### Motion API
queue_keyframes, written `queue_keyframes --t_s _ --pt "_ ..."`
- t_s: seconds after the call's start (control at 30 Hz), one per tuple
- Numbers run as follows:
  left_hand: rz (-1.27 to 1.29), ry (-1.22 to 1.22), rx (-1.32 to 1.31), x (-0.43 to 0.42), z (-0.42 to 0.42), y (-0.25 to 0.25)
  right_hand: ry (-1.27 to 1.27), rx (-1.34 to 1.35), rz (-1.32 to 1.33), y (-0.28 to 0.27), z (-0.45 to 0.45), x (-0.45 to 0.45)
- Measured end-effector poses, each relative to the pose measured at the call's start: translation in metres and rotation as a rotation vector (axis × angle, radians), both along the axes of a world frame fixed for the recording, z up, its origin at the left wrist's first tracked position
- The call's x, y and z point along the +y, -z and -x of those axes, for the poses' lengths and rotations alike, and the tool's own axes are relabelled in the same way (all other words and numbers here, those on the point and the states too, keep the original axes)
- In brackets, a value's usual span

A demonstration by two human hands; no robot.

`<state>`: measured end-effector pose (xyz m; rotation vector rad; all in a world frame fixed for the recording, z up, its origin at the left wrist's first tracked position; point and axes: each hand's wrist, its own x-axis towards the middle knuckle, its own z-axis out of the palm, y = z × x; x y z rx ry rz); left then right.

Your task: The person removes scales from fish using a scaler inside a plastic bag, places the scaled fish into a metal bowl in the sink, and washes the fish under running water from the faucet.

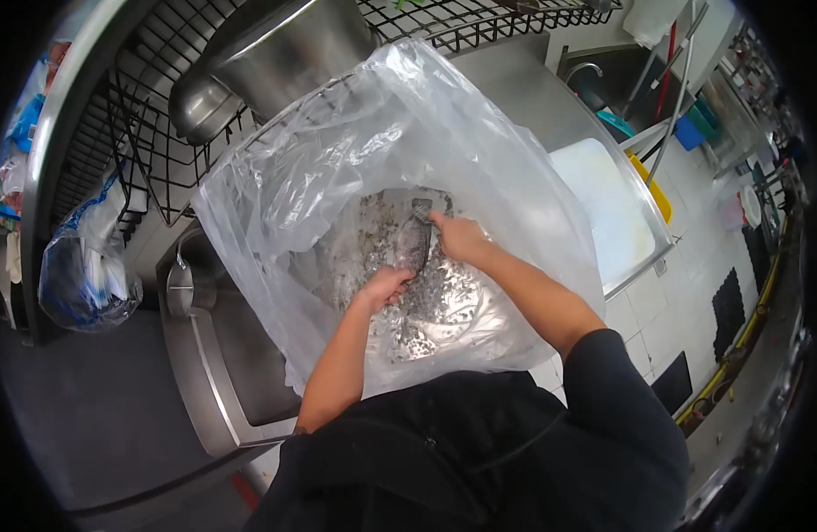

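Note:
Inside a large clear plastic bag (532, 204), a dark grey fish (414, 241) lies lengthwise between my hands. My left hand (388, 289) is closed at the lower end of the fish. Near its upper end, by the tail, my right hand (458, 238) has its fingers closed on it. Small dark flecks like scales are scattered over the wet bottom of the bag around the fish. Whether my right hand also holds a small tool is too small to tell.
Metal pots (293, 53) stand on a black wire rack (142, 133) at the upper left. A steel sink (249, 355) is on the left. To the right are a white cutting board (603, 208) and a tiled floor (639, 310). A bag of white items (93, 266) hangs far left.

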<state>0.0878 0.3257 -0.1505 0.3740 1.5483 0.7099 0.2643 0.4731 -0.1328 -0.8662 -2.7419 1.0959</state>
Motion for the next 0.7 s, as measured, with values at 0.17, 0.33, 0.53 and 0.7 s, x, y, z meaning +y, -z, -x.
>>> queue_keyframes --t_s 0.17,0.33,0.53,0.7 --pt "0.016 0.012 0.016 0.004 0.0 -0.007 -0.147 0.109 -0.02 0.008 -0.004 -0.02" --pt "-0.03 0.023 0.109 0.008 -0.008 -0.013 0.046 -0.012 0.082 -0.017 -0.008 -0.044" --pt "-0.043 0.016 0.122 0.003 -0.01 -0.005 0.233 0.106 0.107 -0.003 -0.005 -0.018" --pt "-0.042 0.013 0.025 0.001 -0.006 -0.013 -0.018 -0.004 0.226 -0.008 -0.017 -0.053"
